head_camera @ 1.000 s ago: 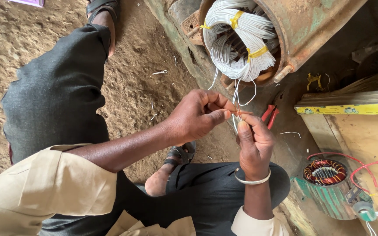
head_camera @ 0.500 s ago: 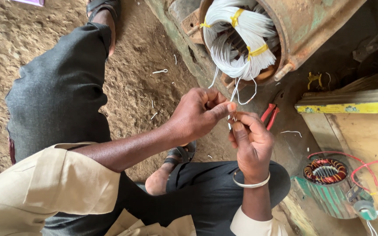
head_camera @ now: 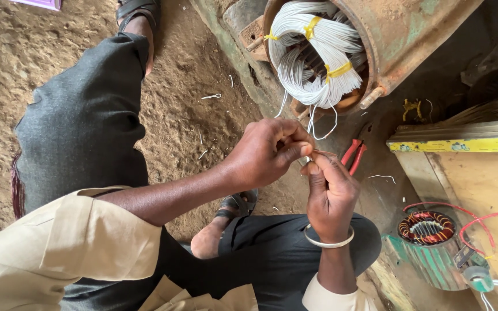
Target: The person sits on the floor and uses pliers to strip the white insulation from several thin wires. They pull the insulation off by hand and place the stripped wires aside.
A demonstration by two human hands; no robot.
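Item: thin white lead wires, trailed down from the white coil winding in the rusty motor housing on the dirt floor, pinched at their ends between closed fingers of left hand and right hand, apparently for twisting together; red-handled pliers laid just beside.

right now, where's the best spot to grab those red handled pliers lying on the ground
Probably by the two red handles: on the pliers only they show, angling up and to the right. The jaw end is hidden behind the right hand, which pinches thin wire ends with the left hand. Come from the right, where the ground beside them looks bare, and close around both handles together.
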